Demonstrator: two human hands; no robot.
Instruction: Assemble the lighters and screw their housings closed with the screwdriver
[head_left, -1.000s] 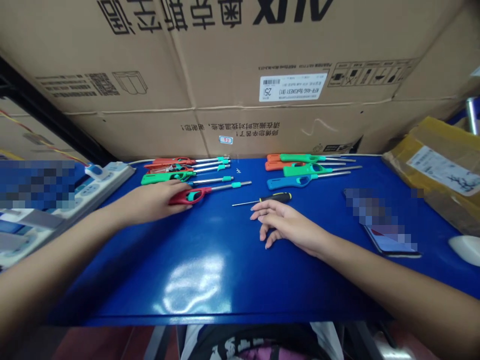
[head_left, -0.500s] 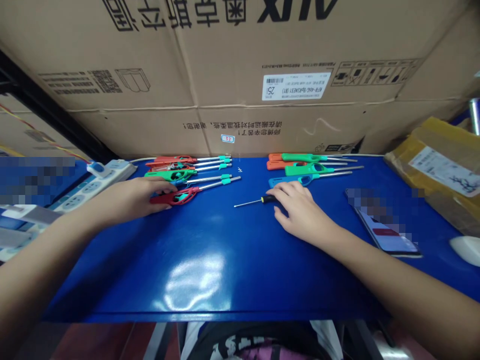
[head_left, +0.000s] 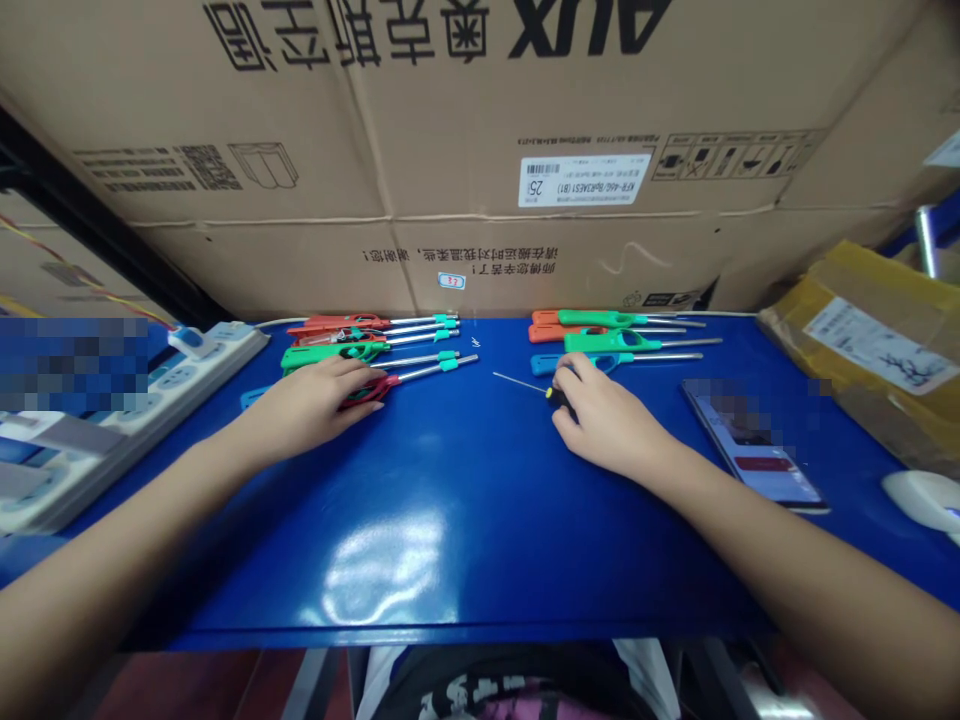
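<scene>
My left hand (head_left: pixel 319 402) lies over the handle of a red long-nosed lighter (head_left: pixel 409 378) on the blue table (head_left: pixel 450 500), fingers curled on it. Beside it, further back, lie several red and green lighters (head_left: pixel 352 335) in a row. My right hand (head_left: pixel 600 415) is closed round the handle of a small screwdriver (head_left: pixel 525 385), whose thin shaft points left and away. Just behind that hand lie a blue lighter (head_left: pixel 600 362), a green lighter (head_left: pixel 615 341) and orange ones (head_left: pixel 555 322).
Big cardboard boxes (head_left: pixel 480 150) wall the back of the table. A white power strip (head_left: pixel 142 395) lies at the left. A phone (head_left: pixel 757 450) rests at the right, with a yellow-taped parcel (head_left: pixel 877 350) and a white object (head_left: pixel 926 497) beyond it.
My right hand moved from lying flat on the table to the screwdriver and took hold of its handle, turning its shaft. My left hand shifted the red lighter slightly left and back.
</scene>
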